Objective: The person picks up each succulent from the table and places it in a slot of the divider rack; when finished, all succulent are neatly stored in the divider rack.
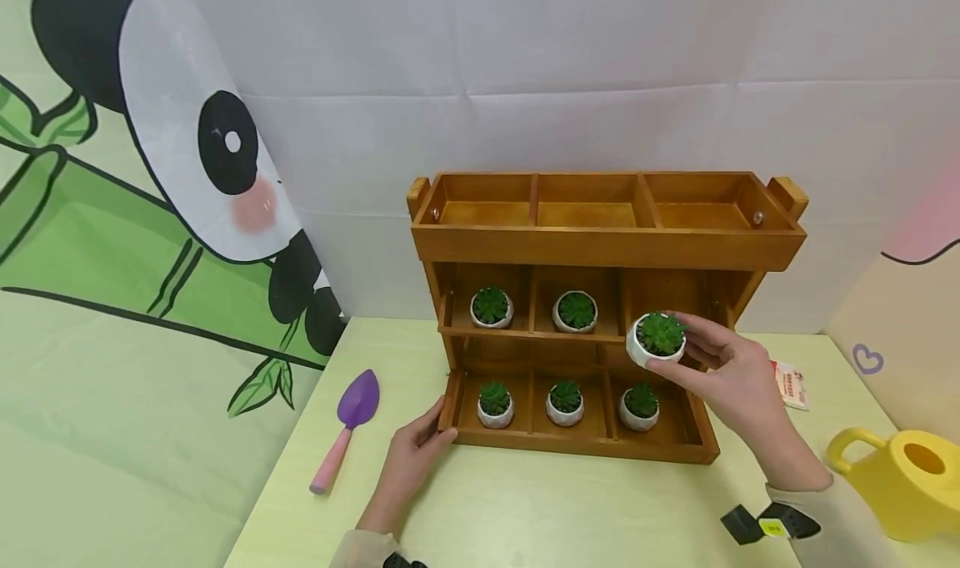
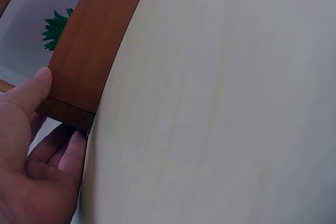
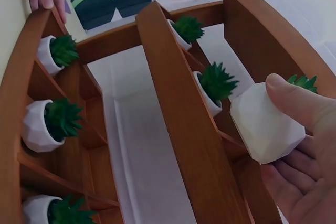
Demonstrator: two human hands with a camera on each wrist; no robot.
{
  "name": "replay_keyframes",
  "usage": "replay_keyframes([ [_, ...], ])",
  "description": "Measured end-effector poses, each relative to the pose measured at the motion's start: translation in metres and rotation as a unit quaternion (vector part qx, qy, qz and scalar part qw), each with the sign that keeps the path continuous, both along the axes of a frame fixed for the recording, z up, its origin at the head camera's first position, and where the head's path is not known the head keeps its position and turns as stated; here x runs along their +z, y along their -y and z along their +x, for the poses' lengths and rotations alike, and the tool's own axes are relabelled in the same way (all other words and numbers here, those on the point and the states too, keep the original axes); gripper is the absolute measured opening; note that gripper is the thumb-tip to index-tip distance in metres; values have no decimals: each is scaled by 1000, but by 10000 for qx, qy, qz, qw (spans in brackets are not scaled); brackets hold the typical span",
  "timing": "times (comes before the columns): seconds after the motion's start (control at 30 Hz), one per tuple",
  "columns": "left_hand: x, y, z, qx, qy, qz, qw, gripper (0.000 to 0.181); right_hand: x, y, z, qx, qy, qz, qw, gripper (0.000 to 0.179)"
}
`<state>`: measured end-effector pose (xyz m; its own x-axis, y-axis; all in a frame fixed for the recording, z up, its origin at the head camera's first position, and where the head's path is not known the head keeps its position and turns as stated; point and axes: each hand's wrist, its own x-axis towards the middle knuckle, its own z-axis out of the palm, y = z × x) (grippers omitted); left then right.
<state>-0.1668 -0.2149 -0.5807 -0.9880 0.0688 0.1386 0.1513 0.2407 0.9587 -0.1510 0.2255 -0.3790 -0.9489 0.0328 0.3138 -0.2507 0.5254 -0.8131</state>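
My right hand (image 1: 738, 380) pinches a small potted succulent (image 1: 657, 339) by its white faceted pot, in front of the right compartment of the wooden shelf's middle tier. In the right wrist view the thumb presses one side of the pot (image 3: 265, 124), with fingers round the other. My left hand (image 1: 414, 453) grips the lower left corner of the three-tier wooden shelf (image 1: 585, 449); in the left wrist view the thumb lies on the edge and the fingers curl beneath the corner. Two succulents (image 1: 576, 311) stand in the middle tier's left and centre compartments, and three more (image 1: 565, 403) in the bottom tier.
A purple trowel with a pink handle (image 1: 347, 434) lies on the pale table (image 1: 562, 510), left of the shelf. To the right are a yellow watering can (image 1: 892, 480) and a red-and-white packet (image 1: 791, 386). A panda-printed backdrop (image 1: 180, 126) borders the left side.
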Motion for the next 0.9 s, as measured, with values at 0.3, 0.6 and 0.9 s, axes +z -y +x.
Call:
replay_keyframes([
  [0.3, 2, 0, 0, -2, 22, -22, 10000, 61, 9, -18, -24, -101, 182, -68, 9998, 69],
  [0.6, 1, 0, 0, 5, 49, 26, 10000, 60, 9, -26, -47, -111, 268, -55, 9996, 72],
  [0.9, 2, 1, 0, 22, 63, -24, 10000, 60, 3, -28, -55, 47, 391, 236, 9989, 75],
])
